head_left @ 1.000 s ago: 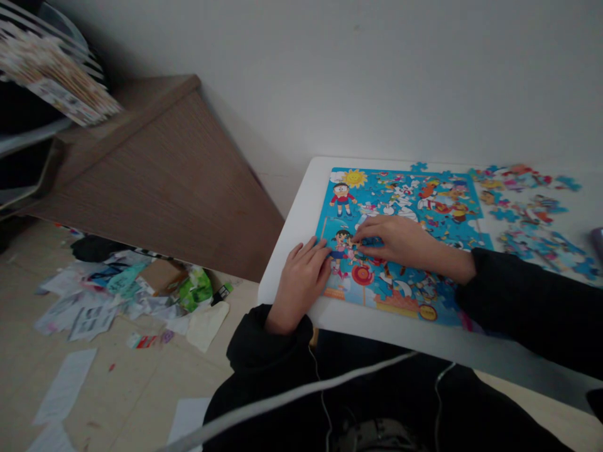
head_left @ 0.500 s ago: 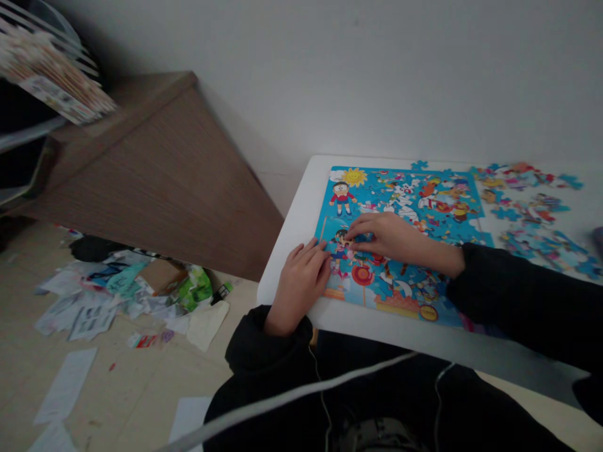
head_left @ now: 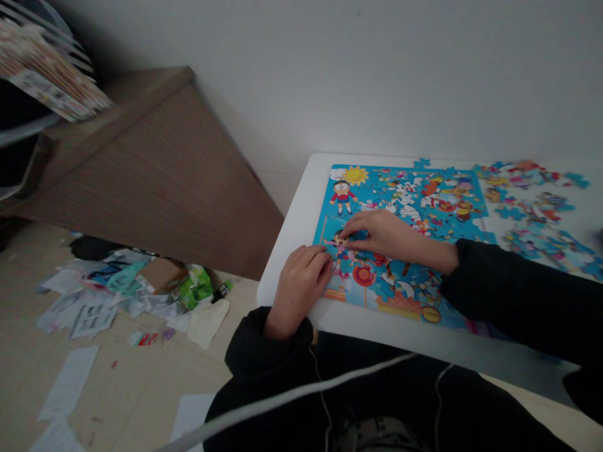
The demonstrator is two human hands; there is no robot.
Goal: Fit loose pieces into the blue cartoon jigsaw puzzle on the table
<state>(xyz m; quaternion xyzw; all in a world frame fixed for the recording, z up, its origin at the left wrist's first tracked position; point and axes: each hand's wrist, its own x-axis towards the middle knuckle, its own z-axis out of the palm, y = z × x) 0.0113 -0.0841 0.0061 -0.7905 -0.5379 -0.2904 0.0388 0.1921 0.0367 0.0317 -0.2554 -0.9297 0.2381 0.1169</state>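
- The jigsaw puzzle point(head_left: 400, 207) lies flat on the white table point(head_left: 303, 204), largely joined into a blue cartoon picture.
- The right hand point(head_left: 346, 240) reaches in from the right, its wrist above the puzzle. Thumb and forefinger are drawn close together over the left part, at a small dark-haired figure point(head_left: 338, 240); they hide what lies between them, so I cannot tell whether a piece is pinched there.
- The left hand point(head_left: 301, 279) rests palm down at the puzzle's left border, its fingers loosely extended side by side with a slight bend, fingertips on the edge of the picture.
- Above the hands, the puzzle shows a smiling sun point(head_left: 355, 176) and a figure in a red top point(head_left: 343, 198); below the right fingertips is a red round disc point(head_left: 364, 275).
- Loose pieces point(head_left: 560, 248) are spread over the table to the right, and a single blue piece point(head_left: 421, 163) sits just beyond the far edge.
- Left of the table stand a brown wooden cabinet point(head_left: 188, 188) and, on the floor, a heap of papers and wrappers point(head_left: 136, 282).
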